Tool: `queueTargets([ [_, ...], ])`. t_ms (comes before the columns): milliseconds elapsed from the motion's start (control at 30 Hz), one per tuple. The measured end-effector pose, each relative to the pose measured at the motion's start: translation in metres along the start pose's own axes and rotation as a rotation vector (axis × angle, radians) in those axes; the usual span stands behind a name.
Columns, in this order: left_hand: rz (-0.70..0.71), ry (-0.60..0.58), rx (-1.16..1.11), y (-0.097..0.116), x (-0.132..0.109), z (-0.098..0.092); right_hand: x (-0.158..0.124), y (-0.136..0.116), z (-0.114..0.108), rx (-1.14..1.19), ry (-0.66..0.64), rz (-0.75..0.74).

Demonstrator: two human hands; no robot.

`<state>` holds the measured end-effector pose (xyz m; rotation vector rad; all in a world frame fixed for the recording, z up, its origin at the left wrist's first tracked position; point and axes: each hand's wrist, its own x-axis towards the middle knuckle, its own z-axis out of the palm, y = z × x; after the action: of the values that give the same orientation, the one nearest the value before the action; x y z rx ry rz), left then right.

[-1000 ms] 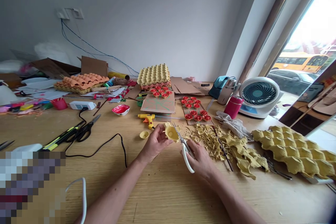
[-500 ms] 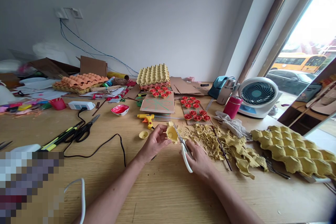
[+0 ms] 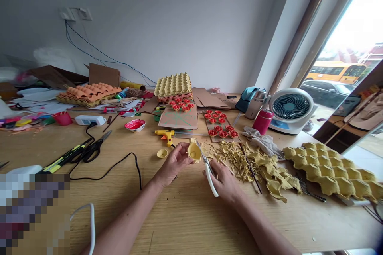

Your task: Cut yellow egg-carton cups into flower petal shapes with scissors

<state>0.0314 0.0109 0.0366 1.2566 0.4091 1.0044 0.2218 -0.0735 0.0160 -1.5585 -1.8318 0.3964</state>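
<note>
My left hand (image 3: pixel 176 160) pinches a yellow egg-carton cup (image 3: pixel 194 151) by its left side, the hollow facing me. Around white-handled scissors (image 3: pixel 212 179) my right hand (image 3: pixel 223 176) is closed, and their blades lie against the cup's right edge. Just left of the cup, a small trimmed cup (image 3: pixel 162 153) sits on the table. Beyond it lies a yellow glue gun (image 3: pixel 165 135). To the right of my right hand spreads a heap of yellow carton scraps (image 3: pixel 239 161).
A yellow egg tray (image 3: pixel 332 169) lies at right, near a fan (image 3: pixel 290 109) and a pink bottle (image 3: pixel 263 122). Red paper flowers (image 3: pixel 221 131) rest on cardboard behind the scraps. Black scissors (image 3: pixel 95 147), a red-lined bowl (image 3: pixel 134 125) and a black cord (image 3: pixel 119 165) are at left.
The view has shifted slightly, so everything sits a little further left. Both hands keep their hold on the cup and the scissors, with the blades still at the cup's edge.
</note>
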Motion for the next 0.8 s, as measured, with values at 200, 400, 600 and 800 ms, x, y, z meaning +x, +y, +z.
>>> queueTargets([
  [200, -0.088, 0.03, -0.144, -0.001, -0.001, -0.003, -0.001, -0.002, 0.002, 0.072, 0.01, 0.01],
  [400, -0.125, 0.013, -0.254, -0.004, 0.001, -0.009, 0.0, -0.002, 0.003, 0.113, 0.017, 0.039],
  [600, -0.159, 0.189, -0.354, -0.002, 0.008, -0.019, 0.005, 0.001, 0.006, 0.343, 0.055, 0.125],
  [800, -0.069, 0.262, -0.247, 0.009, 0.014, -0.031, 0.007, 0.007, 0.005, 0.727, -0.022, 0.239],
])
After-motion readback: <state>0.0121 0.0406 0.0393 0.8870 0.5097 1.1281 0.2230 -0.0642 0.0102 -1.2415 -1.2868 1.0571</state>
